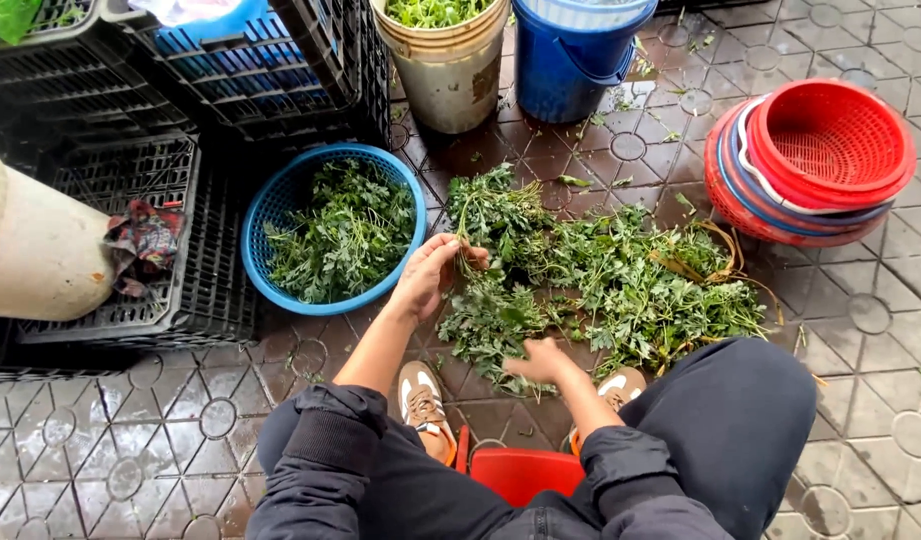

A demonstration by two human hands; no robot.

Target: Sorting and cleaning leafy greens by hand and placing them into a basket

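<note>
Wet paving (130, 450) carries black crates (180, 240), a stack of red baskets (820, 160) and two buckets (570, 60). A heap of greens (620, 285) lies before the person's shoes (a blue basket (270, 215) beside it holds more). The left hand (427, 275) grips a bunch's stems; the right hand (540, 360) pinches leaves at the heap's near edge.

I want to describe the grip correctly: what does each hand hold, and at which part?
The left hand grips a bunch of green herbs by its stem ends. The right hand rests on the herb pile; whether it grips anything cannot be told.
</note>
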